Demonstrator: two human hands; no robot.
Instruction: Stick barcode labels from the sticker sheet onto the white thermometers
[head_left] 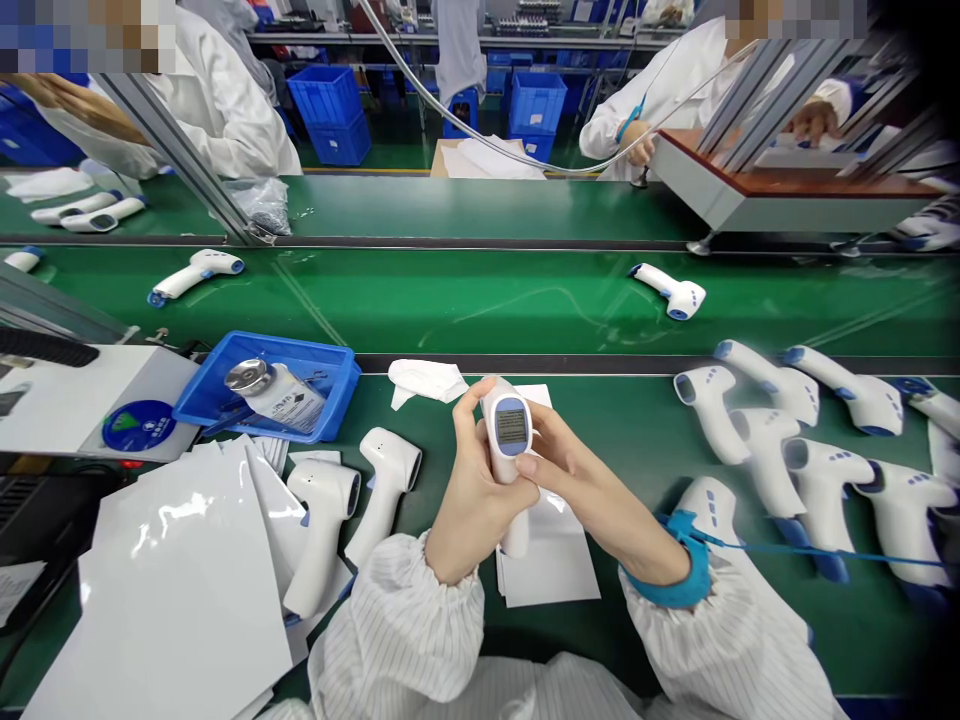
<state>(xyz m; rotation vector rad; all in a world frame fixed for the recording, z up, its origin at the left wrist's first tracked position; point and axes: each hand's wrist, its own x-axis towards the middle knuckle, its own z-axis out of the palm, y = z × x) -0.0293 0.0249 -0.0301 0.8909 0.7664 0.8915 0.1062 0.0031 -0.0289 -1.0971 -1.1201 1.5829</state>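
Working this remotely, I read the left hand (472, 480) wrapped round the grip of a white infrared forehead thermometer (511, 430), the right hand (592, 490) pressing its head; together they clamp it above a paper sheet (551, 570). It looks light, stiff and glossy: I'd hold the grip, off the screen. Beyond lie more thermometers (765, 450) and a blue plastic tray (266, 385) on a green conveyor belt (622, 420).

Held unit: the handle of the infrared thermometer (508, 430) is partly hidden behind the left hand (476, 490) and right hand (577, 470).
Screen: its readout (511, 426) is too small to read.
Tray, 10 o'clock: the label on the canister (281, 398) is too small to read.
3 o'clock: a white thermometer (934, 415) is cut off by the edge.
Top: the co-worker (225, 110) at 11 o'clock and co-worker (675, 100) at 1 o'clock are cut off and blurred.
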